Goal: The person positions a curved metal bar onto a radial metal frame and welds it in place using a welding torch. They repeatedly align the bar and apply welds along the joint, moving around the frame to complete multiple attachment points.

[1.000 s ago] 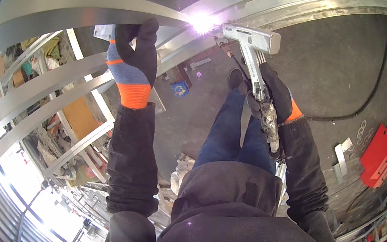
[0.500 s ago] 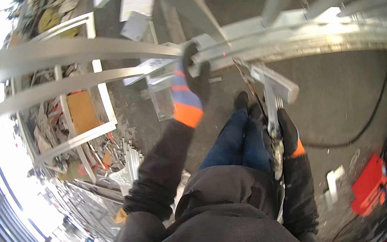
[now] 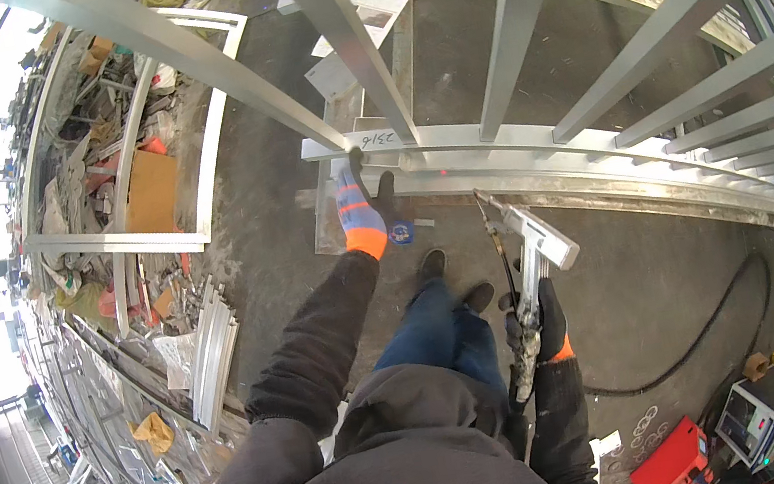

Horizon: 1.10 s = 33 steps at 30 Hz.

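Note:
My left hand [image 3: 363,213], in a grey, blue and orange work glove, reaches to the near rail [image 3: 452,137] of a metal barred frame. Its fingertips meet the rail close to its left end, thumb spread apart, holding nothing. Several square-tube bars [image 3: 528,12] rise from that rail. On the right, at hip height, my gloved right hand [image 3: 552,322] is closed round the grip of a welding gun [image 3: 533,254], which has a thin wire guide along its side. The gun's tip points toward the rail, apart from it. A small red light dot falls just below the rail.
A white rectangular frame [image 3: 211,168] leans over heaped scrap on the left. A black hose [image 3: 707,282] curves across the floor at right. A red case [image 3: 671,466] and a boxy machine [image 3: 761,416] stand lower right. Papers [image 3: 371,13] lie beyond the rail.
My view has shifted, and the barred frame now shows more fully and sharply. My left hand has come to the rail's left end. The welding gun remains in my right hand.

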Tool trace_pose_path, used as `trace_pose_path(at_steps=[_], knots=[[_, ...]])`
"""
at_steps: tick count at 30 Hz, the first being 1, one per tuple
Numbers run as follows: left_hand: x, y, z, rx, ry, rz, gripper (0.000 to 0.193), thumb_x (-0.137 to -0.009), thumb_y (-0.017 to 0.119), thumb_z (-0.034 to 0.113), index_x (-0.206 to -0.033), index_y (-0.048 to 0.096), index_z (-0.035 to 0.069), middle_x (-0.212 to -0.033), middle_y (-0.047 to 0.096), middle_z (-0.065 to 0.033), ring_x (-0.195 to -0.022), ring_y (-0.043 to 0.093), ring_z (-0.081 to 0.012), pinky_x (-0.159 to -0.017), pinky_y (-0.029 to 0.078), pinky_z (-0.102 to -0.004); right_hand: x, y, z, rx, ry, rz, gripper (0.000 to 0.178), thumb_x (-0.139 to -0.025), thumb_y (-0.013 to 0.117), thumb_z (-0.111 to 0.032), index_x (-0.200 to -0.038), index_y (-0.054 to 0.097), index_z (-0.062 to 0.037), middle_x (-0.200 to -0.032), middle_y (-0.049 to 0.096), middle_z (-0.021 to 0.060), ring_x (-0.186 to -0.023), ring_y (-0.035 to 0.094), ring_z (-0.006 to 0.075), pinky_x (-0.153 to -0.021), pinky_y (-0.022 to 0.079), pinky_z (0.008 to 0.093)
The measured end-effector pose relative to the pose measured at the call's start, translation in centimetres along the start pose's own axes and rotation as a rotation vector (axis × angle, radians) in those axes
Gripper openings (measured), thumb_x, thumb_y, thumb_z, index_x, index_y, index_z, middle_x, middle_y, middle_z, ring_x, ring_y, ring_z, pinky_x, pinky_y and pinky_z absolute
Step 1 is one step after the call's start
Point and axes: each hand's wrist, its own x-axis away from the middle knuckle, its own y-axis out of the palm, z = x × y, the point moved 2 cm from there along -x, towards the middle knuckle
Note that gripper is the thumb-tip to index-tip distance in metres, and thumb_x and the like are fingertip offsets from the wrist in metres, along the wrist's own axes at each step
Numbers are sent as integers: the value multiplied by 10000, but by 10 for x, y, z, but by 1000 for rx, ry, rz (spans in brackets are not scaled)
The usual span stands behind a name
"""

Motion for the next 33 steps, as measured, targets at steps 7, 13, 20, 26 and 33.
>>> trace_pose_path(at_steps=[7, 13, 20, 26, 33], knots=[[-85, 7, 38, 57, 14, -326, 576, -920, 803, 164, -1401, 538, -9, -1240, 702, -162, -1156, 654, -267, -1022, 505, -409, -66, 17, 6, -197, 115, -148, 614, -1061, 453, -616, -1517, 489, -208, -811, 682, 106, -447, 528, 166, -387, 433, 311], [-97, 13, 34, 177, 79, -375, 284, -975, 768, 143, -1212, 690, 7, -1091, 766, -99, -997, 697, -171, -920, 553, -351, -109, 32, 21, -263, 33, -185, 602, -1091, 409, -582, -1540, 461, -185, -894, 696, 129, -483, 555, 171, -383, 440, 296], [-100, 14, 30, 135, 140, -325, 260, -896, 823, 72, -1105, 685, 1, -959, 763, -93, -890, 706, -179, -822, 550, -346, -126, 47, 15, -361, -5, -252, 558, -1087, 433, -573, -1426, 507, -137, -926, 688, 122, -486, 542, 155, -388, 441, 283], [-102, 13, 32, 151, 199, -342, 260, -905, 826, 128, -1094, 693, 10, -951, 765, -94, -880, 712, -188, -821, 547, -345, -128, 53, 9, -363, 11, -243, 529, -1068, 486, -577, -1228, 589, -83, -930, 667, 111, -507, 565, 147, -406, 474, 279], [-103, 10, 38, 1, 154, -371, 250, -908, 828, 162, -1063, 701, 12, -949, 766, -106, -886, 722, -200, -830, 554, -367, -124, 58, 7, -311, 78, -162, 566, -1077, 480, -562, -1415, 512, -109, -901, 686, 96, -509, 561, 143, -427, 455, 278]])
